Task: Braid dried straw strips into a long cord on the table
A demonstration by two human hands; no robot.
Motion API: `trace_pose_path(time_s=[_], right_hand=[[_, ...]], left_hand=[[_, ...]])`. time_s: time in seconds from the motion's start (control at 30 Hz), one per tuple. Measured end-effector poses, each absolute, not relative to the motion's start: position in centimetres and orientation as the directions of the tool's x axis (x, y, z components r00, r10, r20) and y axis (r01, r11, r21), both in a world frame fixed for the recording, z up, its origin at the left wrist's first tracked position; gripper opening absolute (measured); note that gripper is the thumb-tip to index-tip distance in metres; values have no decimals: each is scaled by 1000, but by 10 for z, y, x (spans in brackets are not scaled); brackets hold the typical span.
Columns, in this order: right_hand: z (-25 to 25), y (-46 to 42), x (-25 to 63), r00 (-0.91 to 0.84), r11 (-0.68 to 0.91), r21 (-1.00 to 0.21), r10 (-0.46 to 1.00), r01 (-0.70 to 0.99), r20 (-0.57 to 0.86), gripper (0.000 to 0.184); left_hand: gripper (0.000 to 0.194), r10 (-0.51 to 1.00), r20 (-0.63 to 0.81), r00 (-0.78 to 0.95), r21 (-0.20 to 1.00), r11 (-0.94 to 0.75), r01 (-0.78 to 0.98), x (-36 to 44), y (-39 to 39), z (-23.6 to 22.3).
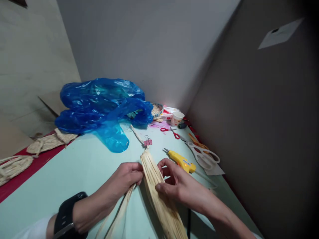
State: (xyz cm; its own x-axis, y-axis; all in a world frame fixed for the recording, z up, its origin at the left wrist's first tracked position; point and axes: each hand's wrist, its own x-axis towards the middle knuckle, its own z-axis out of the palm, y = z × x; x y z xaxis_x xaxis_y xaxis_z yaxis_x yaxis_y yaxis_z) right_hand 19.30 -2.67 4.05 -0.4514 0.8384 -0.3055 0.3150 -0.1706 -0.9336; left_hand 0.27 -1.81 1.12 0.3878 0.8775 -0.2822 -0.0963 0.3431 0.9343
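A bundle of flat, pale dried-leaf strips [159,192] lies along the light green table [82,166], its far end gathered in a pink binder clip [148,142] tied to a braided cord [136,134]. My left hand [124,179] pinches a strip at the left side of the bundle, fingers closed; a separated strip [119,212] trails toward me. My right hand [174,182] curls over the bundle's right side, thumb pressing on top. A black watch is on my left wrist.
A crumpled blue plastic bag [104,106] fills the far left of the table. A yellow glue gun [181,161], white scissors [204,156], red scissors [170,131], a paper cup [177,118] and a woven dish [157,109] lie toward the right wall. Braided straw ropes [47,142] rest on red cloth at left.
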Motion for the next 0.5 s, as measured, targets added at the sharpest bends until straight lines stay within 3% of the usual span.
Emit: trace_pose_path(time_s=[0.13,0.27,0.5], right_hand=[[33,-29,190,-453,-66,-888,842,454,-294,32],[30,-30,190,-352,42,-740,896,671,-269,34],[31,-33,190,-344,122,-650,912,750,-226,30]], left_hand=[[15,867,-265,422,924,353,-145,3,-18,13],[8,861,-302,410,933,354,-56,-1,-17,12],[26,865,-354,357,925,379,0,-2,-16,7]])
